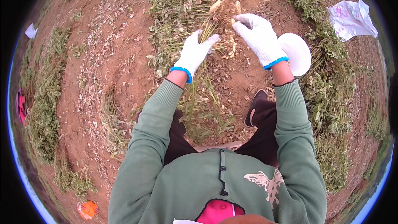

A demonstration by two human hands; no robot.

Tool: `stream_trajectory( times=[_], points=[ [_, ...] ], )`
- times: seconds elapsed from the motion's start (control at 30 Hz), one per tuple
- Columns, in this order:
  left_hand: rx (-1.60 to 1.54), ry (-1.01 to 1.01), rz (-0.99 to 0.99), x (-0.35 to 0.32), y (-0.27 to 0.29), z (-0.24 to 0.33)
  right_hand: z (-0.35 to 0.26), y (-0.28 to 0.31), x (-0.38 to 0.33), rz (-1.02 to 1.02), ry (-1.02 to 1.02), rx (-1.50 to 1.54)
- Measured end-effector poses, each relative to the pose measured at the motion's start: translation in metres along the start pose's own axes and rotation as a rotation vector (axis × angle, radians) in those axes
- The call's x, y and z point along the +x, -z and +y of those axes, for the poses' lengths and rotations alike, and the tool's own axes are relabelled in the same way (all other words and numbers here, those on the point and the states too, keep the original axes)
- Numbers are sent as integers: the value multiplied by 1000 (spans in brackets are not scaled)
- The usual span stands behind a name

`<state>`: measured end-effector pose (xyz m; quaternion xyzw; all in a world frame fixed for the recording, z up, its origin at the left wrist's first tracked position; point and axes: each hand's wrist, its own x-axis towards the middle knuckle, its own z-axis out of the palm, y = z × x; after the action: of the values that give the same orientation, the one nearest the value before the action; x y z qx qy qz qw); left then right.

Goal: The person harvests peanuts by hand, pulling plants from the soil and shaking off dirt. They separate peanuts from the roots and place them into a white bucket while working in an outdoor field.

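While my left hand (195, 52) is gripping the plant stems (202, 79), my right hand (258, 37) is pinching a pod (232, 21). A white bowl (297, 53) is lying beside it on the soil (120, 58).

- White bowl (299, 54): left part hidden behind the right hand (259, 37) and wrist, contents not visible.
- Plant bundle (207, 37): stems pass under the left hand (195, 54); how firmly the glove closes on them can't be told.
- Pod (232, 20) at the right fingertips: too small to tell whether pinched or just touched.
- White printed bag (352, 18): warped near the rim, print unreadable.
- Orange object (87, 209) and pink object (20, 105): near the fisheye edge, kind unclear.
- Left shoe: mostly covered by the left sleeve (149, 120).
- Torso cut off by the lower edge.
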<state>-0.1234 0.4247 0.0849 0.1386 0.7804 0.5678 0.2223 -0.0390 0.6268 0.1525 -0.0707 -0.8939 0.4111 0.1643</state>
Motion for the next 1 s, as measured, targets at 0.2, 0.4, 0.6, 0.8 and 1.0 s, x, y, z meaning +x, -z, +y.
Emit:
stream_trajectory(
  times=[0.2, 0.4, 0.6, 0.8, 1.0],
  points=[
    [-86, 62, -93, -12, 1, 22, 7, -6, 1, 42, -32, 163],
    [-14, 43, -145, -19, -1, 26, 3, 8, -3, 4, 121, -582],
    [54, 0, -67, 0, -19, -17, 26, -3, -4, 53, 112, -881],
    [-141, 124, -55, -9, 9, 7, 94, 78, -8, 100, -387, -699],
    [-187, 64, -194, -2, 11, -3, 164, 131, -31, 501, -424, -707]
  ],
)
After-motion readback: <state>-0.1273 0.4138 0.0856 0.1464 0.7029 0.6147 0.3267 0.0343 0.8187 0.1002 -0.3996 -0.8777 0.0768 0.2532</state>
